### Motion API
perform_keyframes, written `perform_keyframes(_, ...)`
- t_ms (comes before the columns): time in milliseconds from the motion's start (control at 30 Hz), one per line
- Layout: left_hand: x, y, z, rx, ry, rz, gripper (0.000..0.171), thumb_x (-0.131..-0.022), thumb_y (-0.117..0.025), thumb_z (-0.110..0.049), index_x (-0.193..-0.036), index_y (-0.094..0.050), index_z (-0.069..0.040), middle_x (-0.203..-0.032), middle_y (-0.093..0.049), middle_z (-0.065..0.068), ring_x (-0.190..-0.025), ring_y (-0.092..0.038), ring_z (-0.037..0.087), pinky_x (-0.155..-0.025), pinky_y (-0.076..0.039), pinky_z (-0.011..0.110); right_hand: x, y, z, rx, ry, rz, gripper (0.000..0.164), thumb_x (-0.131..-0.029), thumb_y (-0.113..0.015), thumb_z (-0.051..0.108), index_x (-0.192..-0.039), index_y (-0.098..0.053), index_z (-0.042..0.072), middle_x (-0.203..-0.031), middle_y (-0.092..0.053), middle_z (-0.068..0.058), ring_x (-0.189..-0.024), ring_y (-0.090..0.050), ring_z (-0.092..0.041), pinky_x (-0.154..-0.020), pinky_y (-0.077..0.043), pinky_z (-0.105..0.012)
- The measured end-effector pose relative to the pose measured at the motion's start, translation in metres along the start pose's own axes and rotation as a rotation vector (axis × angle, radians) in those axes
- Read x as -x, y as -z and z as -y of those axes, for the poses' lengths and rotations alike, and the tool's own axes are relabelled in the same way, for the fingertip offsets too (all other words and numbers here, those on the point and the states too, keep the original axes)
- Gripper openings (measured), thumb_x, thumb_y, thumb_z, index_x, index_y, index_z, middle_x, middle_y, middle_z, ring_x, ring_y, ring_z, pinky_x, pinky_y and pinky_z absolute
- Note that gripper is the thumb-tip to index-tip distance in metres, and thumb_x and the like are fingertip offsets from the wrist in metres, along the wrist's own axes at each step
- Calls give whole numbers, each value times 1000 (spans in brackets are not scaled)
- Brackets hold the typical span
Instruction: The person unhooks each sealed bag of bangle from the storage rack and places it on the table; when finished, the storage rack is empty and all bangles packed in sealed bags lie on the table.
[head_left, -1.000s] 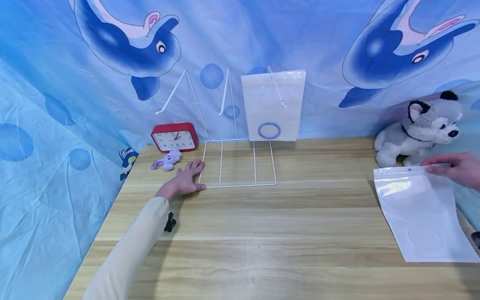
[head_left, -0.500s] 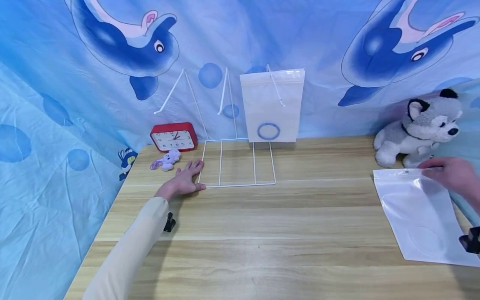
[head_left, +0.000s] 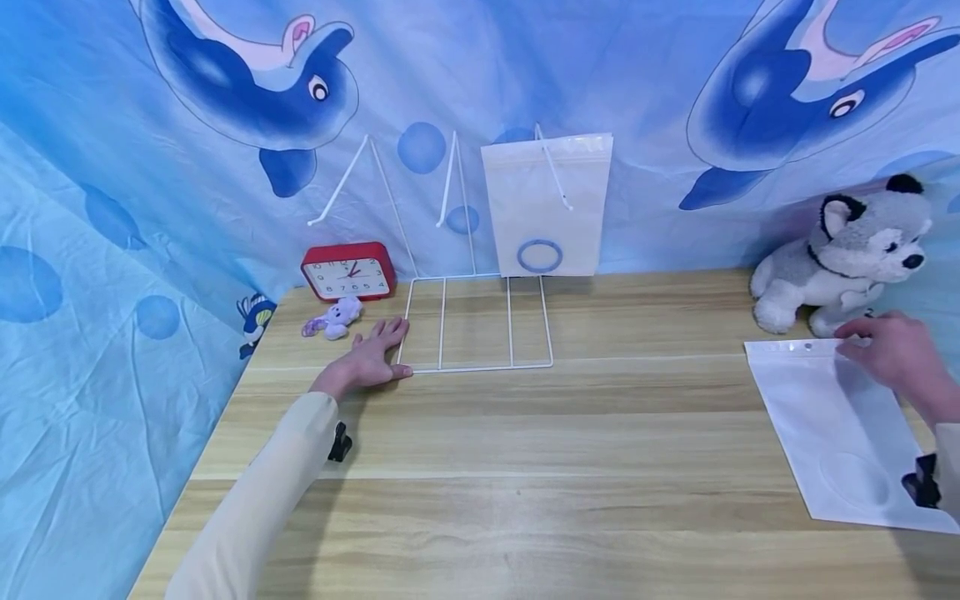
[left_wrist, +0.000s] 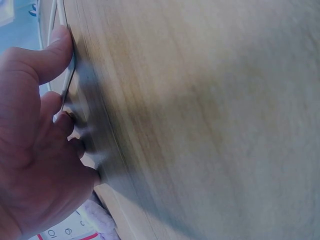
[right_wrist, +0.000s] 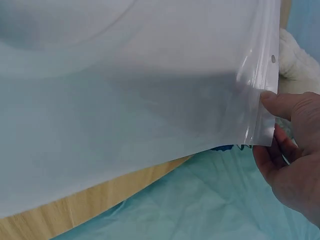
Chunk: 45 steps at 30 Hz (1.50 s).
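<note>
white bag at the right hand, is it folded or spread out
Spread out: the white bag shows its broad face unfolded in the head view, its top edge pinched by the right hand.

The bag (head_left: 825, 417) I hold is plain white. The bag hanging on the rack (head_left: 480, 369), itself white, is white too (head_left: 528, 212), with a blue ring (head_left: 540, 271). My sleeves (head_left: 258, 487) are cream; the desk (head_left: 525, 450), pale tan with streaky brown grain. The clock (head_left: 348, 277) is red with a white face; the small plush (head_left: 342, 312), lilac; the toy dog (head_left: 802, 271), grey, white and black. Blue dolphins (head_left: 258, 96) pattern my blue backdrop (head_left: 585, 67).
</note>
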<state>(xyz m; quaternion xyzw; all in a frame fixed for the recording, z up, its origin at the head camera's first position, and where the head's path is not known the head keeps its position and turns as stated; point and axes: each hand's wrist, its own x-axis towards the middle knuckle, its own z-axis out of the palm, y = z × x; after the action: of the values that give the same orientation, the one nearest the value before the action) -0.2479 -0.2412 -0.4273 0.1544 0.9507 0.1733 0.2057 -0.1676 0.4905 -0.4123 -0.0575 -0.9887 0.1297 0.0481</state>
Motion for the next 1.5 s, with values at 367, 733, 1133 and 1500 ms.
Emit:
perform_keyframes(367,-1,2,-2,-1,4,6,92,-94,-67,-39,-161,-10,-10,-167,-1,14,-150,7,40,-114,7,65,-1,-7,-5,-23,-48,4,34,-83,-70,-4,-103,-53,-25,-95,-51,-40,-94,-38,-53,-81,-32,-66)
perform_keyframes(733,1,1,-2,1,5,-4,92,-94,-67,-37,-161,-9,-10,-167,-1,14,-150,7,40,-114,7,65,0,-7,-2,-59,-104,-54,35,-86,-62,-4,-110,-49,-25,-107,-45,-41,-100,-39,-56,-78,-38,-65)
perform_keyframes(1133,-1,1,-1,-5,-4,-6,92,-94,-67,-36,-161,-9,-10,-167,0,14,-150,8,40,-114,8,64,5,23,58,-75,107,-77,22,-92,-61,4,-98,-63,-17,-82,-63,-30,-68,-59,-40,-49,-46,-39)
perform_keyframes(1500,0,-1,1,1,-3,-10,91,-94,-67,-36,-161,-10,-11,-167,-2,13,-150,7,39,-114,8,64,-14,48,172,-383,294,-89,27,-99,-63,16,-115,-64,-5,-102,-66,-25,-82,-65,-24,-58,-41,-9)
